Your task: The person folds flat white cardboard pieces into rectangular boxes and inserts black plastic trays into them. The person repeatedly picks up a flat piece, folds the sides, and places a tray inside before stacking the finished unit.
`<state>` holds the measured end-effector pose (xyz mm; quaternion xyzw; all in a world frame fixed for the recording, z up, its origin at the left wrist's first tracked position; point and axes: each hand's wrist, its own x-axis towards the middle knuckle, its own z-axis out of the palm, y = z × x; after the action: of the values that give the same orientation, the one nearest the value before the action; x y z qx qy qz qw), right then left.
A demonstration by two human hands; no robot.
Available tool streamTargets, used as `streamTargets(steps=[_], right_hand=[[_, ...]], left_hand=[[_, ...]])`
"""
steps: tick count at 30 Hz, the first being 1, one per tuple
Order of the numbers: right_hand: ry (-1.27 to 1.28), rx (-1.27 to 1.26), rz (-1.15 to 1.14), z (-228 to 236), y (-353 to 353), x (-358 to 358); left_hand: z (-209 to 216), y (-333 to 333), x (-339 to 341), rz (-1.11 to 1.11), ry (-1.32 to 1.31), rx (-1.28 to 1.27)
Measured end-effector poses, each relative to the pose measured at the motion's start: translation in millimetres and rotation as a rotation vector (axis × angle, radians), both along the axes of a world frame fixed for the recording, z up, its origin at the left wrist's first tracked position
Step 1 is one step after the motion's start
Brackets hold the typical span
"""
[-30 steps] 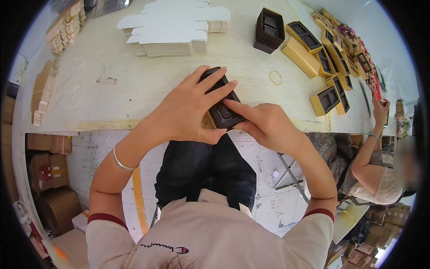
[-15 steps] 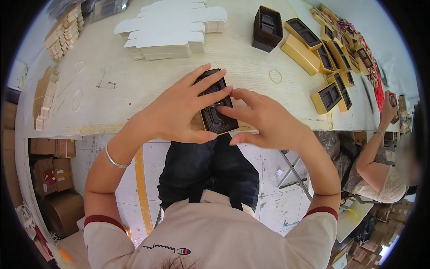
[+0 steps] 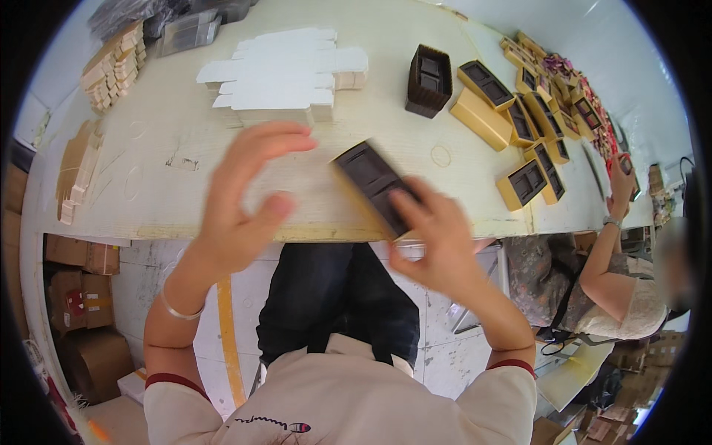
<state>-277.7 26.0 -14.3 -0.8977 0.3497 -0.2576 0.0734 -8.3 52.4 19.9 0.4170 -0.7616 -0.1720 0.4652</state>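
At the table's near edge, my right hand [image 3: 443,239] grips the near end of a gold box [image 3: 347,184] with a dark brown compartment tray [image 3: 371,172] seated in its open top. The box is tilted off the tabletop, its far end toward the left. My left hand [image 3: 241,196] is off to the left of the box with nothing in it, its fingers curved and apart from the thumb. Motion blurs both hands a little. Beyond the box, to the right, stands a nested stack of dark brown trays [image 3: 429,100].
Gold boxes with brown trays [image 3: 525,182] cluster at the right. White flat cartons [image 3: 278,78] are stacked at the far middle, more carton stacks [image 3: 111,70] at the left. A rubber band [image 3: 440,156] lies on the table [image 3: 386,119]. At the far right a co-worker's hand [image 3: 620,182] holds something small.
My left hand has let go of the box and moved left. My right hand has taken hold of its near end and lifted and tilted it, showing its gold side.
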Motion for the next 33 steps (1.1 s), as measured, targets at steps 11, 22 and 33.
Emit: streamTargets(steps=[11,22,33], right_hand=[[-0.027,-0.210,-0.077,73.5,-131.3,-27.2],[0.044,-0.185,0.232,0.7,-141.0,146.1],[-0.190,-0.538,0.277,54.9,-127.3,100.7]], left_hand=[[74.5,86.7,17.8,-0.865,0.598,0.172],[89.0,87.4,12.8,-1.258,0.627,-0.030],[50.7,71.3,7.2,-0.155,0.210,-0.331]])
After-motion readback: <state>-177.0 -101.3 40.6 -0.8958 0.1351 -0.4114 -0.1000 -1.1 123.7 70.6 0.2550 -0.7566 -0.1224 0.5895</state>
